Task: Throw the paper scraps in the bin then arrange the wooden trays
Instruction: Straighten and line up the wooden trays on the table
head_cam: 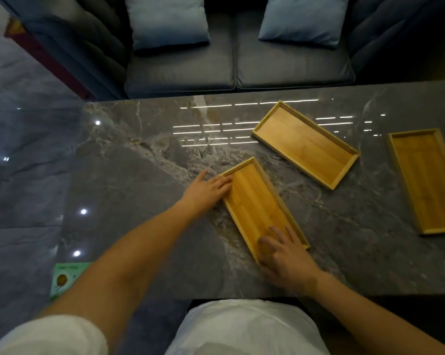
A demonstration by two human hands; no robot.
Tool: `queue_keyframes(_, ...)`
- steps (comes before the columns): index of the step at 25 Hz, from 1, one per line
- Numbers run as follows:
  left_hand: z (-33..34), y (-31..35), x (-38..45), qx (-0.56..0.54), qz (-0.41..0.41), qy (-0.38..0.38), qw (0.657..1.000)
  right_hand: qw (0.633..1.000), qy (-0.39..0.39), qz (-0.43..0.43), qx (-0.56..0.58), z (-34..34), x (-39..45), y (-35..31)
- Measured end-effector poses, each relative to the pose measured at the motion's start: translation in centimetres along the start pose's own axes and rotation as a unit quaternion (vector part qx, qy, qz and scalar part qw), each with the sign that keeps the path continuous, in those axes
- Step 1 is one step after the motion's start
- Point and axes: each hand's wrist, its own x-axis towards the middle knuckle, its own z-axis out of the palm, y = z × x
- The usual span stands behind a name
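We see a grey marble counter with pale veins and streaks of reflected light. At twelve o'clock stands a dark grey sofa with two pale blue cushions. At nine o'clock, glossy grey floor mirrors ceiling lights.

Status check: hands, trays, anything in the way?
Left hand on near tray far end, right hand on its near end. Two more trays lie askew. No scraps visible.
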Motion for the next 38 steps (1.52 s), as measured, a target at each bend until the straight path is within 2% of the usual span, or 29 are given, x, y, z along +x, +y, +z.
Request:
queue_keyframes(2, -0.9, 0.1, 1.3, 0.001, 0.026, -0.009, 1.0, 1.0, -0.009, 0.008, 0.013, 0.0, 1.6, -1.5)
queue_keyframes(4, -1.3, 0.5, 1.5, -0.021, 0.013, -0.018, 1.0, 1.0, -0.002, 0.018, 0.018, 0.1, 2.6, -2.2)
queue_keyframes(7, -0.6, 2.6, -0.8, -0.16, -0.043, 0.005, 0.986, 0.996, 0.064, 0.045, 0.051, 0.3, 1.9, -1.9)
queue_keyframes(9, 1.5, 5.2, -4.1, -0.252, -0.046, 0.019, 0.967, 0.985, 0.095, 0.121, 0.084, 1.2, 0.2, -0.9)
queue_keyframes(11, 3.8, 7.9, -7.0, -0.283, -0.032, -0.003, 0.959, 0.976, 0.073, 0.183, 0.096, 2.4, -1.1, 0.5)
queue_keyframes(14, 6.2, 10.6, -8.6, -0.283, -0.058, -0.036, 0.957, 0.98, 0.026, 0.18, 0.078, 3.8, -1.5, 2.1)
queue_keyframes(20, 7.0, 11.8, -8.1, -0.238, -0.087, -0.017, 0.967, 0.982, 0.056, 0.174, 0.055, 4.2, -0.8, 2.2)
queue_keyframes(29, 7.2, 2.7, -8.3, -0.199, -0.109, -0.03, 0.973, 0.984, 0.067, 0.153, 0.062, 0.5, 5.8, 0.1)
queue_keyframes(34, 6.9, 2.1, -8.2, -0.195, -0.108, -0.043, 0.974, 0.984, 0.058, 0.148, 0.081, 0.2, 6.3, 0.2)
queue_keyframes(36, 6.6, 2.1, -8.1, -0.192, -0.118, -0.018, 0.974, 0.981, 0.055, 0.145, 0.115, 0.2, 5.7, 0.9)
queue_keyframes(38, 5.3, 2.3, -7.2, -0.192, -0.124, 0.035, 0.973, 0.971, 0.088, 0.171, 0.141, -0.5, 4.8, 2.7)
